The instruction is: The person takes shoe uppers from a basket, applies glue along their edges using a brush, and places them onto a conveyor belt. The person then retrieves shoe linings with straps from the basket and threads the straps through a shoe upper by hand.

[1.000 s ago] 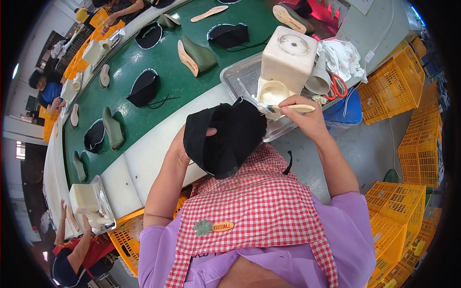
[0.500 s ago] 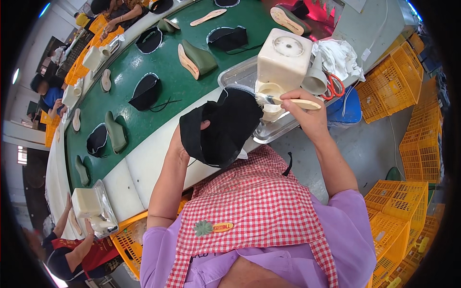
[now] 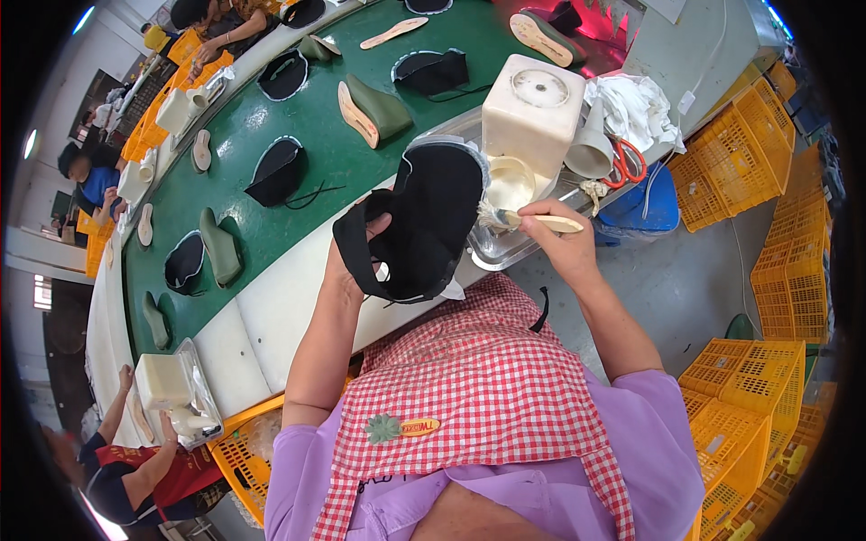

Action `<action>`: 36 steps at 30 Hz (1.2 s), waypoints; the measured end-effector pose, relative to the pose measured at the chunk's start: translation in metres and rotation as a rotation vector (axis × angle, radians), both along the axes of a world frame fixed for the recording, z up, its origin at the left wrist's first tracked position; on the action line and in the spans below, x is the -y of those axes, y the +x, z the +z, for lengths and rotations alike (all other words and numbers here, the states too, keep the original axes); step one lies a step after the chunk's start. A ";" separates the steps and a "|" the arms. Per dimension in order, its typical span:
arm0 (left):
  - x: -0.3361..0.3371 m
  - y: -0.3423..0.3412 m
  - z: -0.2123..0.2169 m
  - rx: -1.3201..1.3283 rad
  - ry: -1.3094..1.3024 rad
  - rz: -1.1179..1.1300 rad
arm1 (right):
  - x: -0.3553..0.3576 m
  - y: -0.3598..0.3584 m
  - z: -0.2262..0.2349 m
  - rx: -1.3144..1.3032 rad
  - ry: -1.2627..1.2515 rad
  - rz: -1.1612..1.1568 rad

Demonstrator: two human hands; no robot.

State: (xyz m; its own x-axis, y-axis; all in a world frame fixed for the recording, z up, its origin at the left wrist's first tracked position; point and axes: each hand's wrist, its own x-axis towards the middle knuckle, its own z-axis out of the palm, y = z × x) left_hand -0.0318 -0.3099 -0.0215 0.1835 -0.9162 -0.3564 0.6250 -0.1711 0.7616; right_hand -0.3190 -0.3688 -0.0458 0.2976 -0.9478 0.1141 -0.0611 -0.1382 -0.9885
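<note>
the upper (image 3: 437, 203) is gripped by the left hand (image 3: 341, 272), left of the right hand (image 3: 568, 248), by which the brush (image 3: 557, 223) is pinched. just beyond the right hand, pale paste (image 3: 505, 191) is held in the cup (image 3: 512, 168), over the tray (image 3: 505, 249).
</note>
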 end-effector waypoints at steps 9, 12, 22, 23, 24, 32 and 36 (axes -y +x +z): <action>0.002 -0.007 -0.008 -0.050 -0.087 -0.029 | 0.012 0.003 0.013 0.074 -0.175 -0.132; 0.007 -0.006 -0.018 -0.091 -0.103 -0.023 | 0.004 0.008 0.003 0.044 -0.162 -0.127; 0.008 -0.012 -0.018 0.052 -0.154 0.104 | -0.014 0.002 -0.002 0.066 0.023 0.093; 0.009 -0.009 -0.022 0.052 -0.156 0.106 | -0.015 0.003 0.000 0.044 -0.043 0.076; 0.009 -0.009 -0.023 0.040 -0.213 0.109 | -0.015 0.004 0.001 0.023 -0.109 0.058; -0.002 -0.025 -0.009 0.045 -0.300 0.141 | -0.019 0.036 0.003 -0.342 -0.639 -0.012; -0.010 -0.036 -0.003 -0.017 -0.471 -0.014 | -0.017 0.045 0.003 -0.333 -0.674 -0.112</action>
